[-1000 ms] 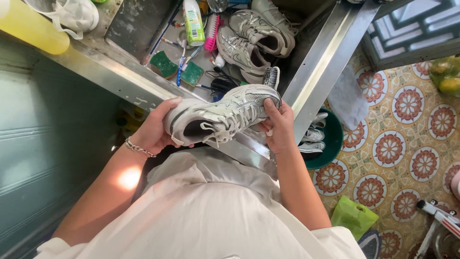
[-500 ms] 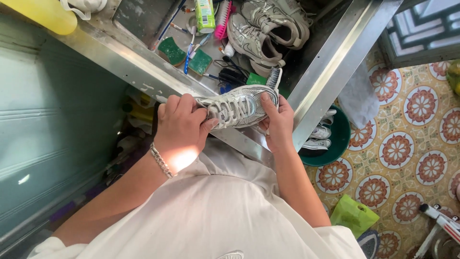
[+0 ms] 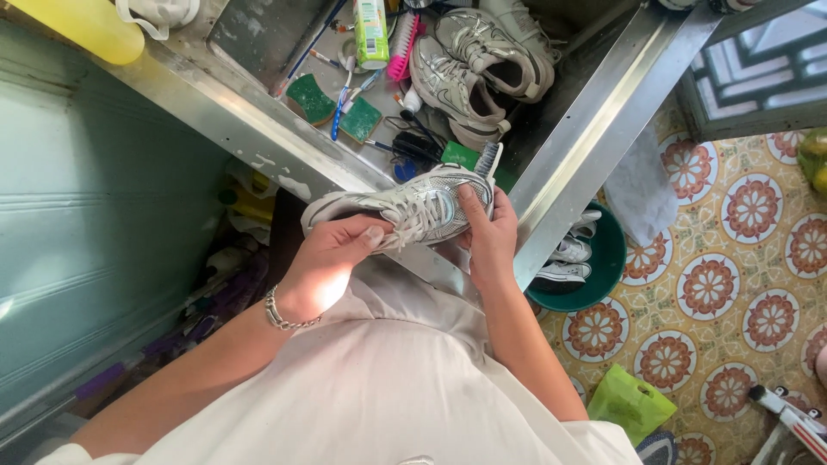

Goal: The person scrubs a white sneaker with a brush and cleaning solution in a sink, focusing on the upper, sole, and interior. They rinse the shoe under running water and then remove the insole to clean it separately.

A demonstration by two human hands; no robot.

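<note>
Fingers of the left hand (image 3: 332,258) were pinched together on the white laces of a silver and white sneaker (image 3: 405,207), the thumb pressed against the fingertips near the shoe's tongue. Fingers of the right hand (image 3: 489,237) were clamped around the sneaker's toe end, thumb lying on top of the mesh. A chain bracelet (image 3: 280,314) circled the left wrist. The sneaker lay on its side in the air, just in front of the near rim of a metal sink (image 3: 258,129).

Inside the sink, beyond the sneaker, lay two more grey sneakers (image 3: 465,65), a pink brush (image 3: 401,39), two green sponges (image 3: 332,108), toothbrushes (image 3: 345,95) and a green and white bottle (image 3: 370,30). A dark brush with pale bristles (image 3: 488,159) stood just behind the sneaker's toe. To the right of the sink, on a floor of flowered tiles (image 3: 749,207), a green basin (image 3: 603,263) held white shoes (image 3: 564,254).
</note>
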